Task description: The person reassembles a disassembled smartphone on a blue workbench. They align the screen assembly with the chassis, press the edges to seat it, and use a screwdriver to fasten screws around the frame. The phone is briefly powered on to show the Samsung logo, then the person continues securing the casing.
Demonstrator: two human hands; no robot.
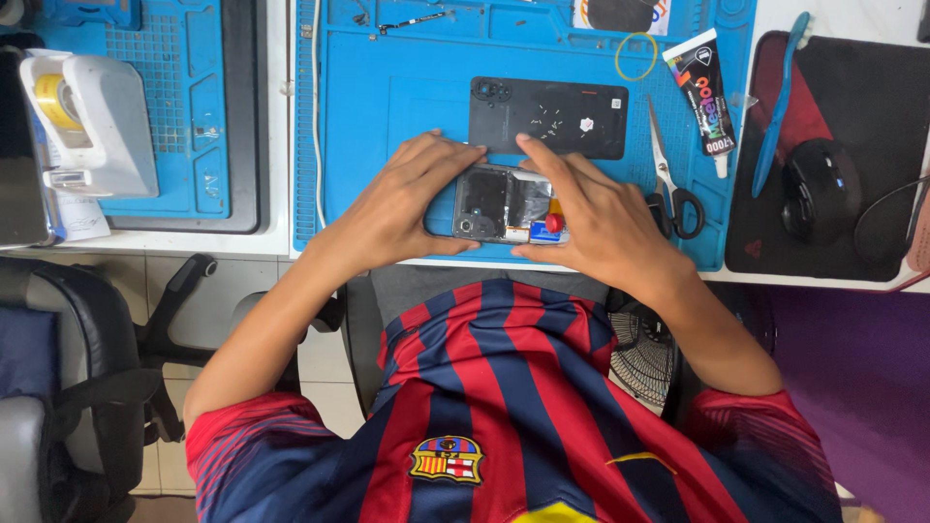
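Note:
An opened phone (499, 203) with its insides showing lies at the near edge of the blue work mat (387, 87). My left hand (402, 199) grips its left end, fingers along the top edge. My right hand (591, 218) holds the right end, index finger stretched over the upper edge; a small red and blue part (552, 225) shows under the thumb. The phone's black back cover (548, 118) lies flat on the mat just beyond both hands.
Scissors (668, 174) and a black glue tube (705, 92) lie right of the phone, a yellow rubber band (635, 55) above. A blue tool (778, 107) and a black mouse (819, 189) rest on a dark pad at right. A white tape dispenser (87, 116) stands at left.

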